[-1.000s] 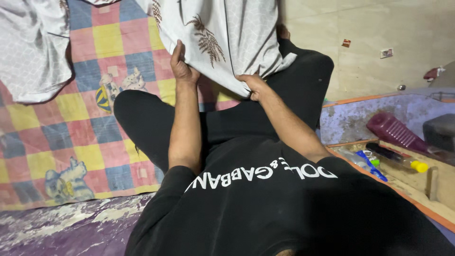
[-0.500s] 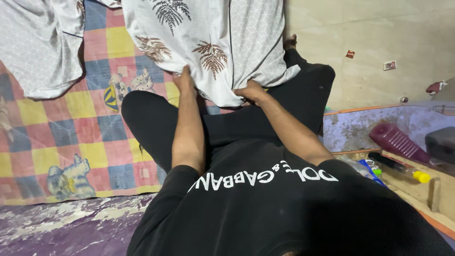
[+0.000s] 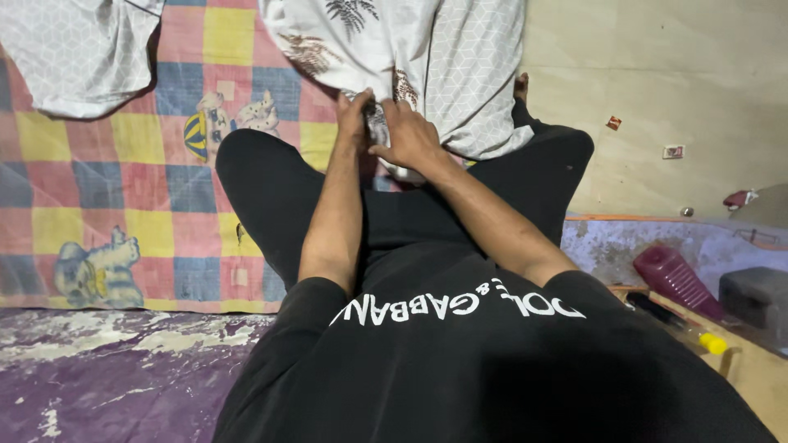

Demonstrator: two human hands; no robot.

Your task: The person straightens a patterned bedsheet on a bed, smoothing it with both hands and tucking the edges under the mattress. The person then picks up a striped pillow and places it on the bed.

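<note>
I sit cross-legged in black clothes on a checked blanket (image 3: 123,205). A white cloth with brown leaf prints (image 3: 394,41) lies over my knees and the floor ahead. My left hand (image 3: 355,115) and my right hand (image 3: 410,135) are close together at the near edge of this cloth. Both pinch a bunched part of its hem between them. The fingertips are partly hidden by the folds.
A second white patterned cloth (image 3: 74,57) lies at the upper left on the blanket. A maroon plastic object (image 3: 677,279), a dark box (image 3: 755,299) and a yellow-capped marker (image 3: 694,332) lie at the right. Purple sheeting (image 3: 98,377) covers the near floor; bare concrete (image 3: 673,74) lies at the upper right.
Both hands moved from apart on the cloth's edge to together at its middle, bunching the hem. The view has shifted so the cloth sits higher in frame.
</note>
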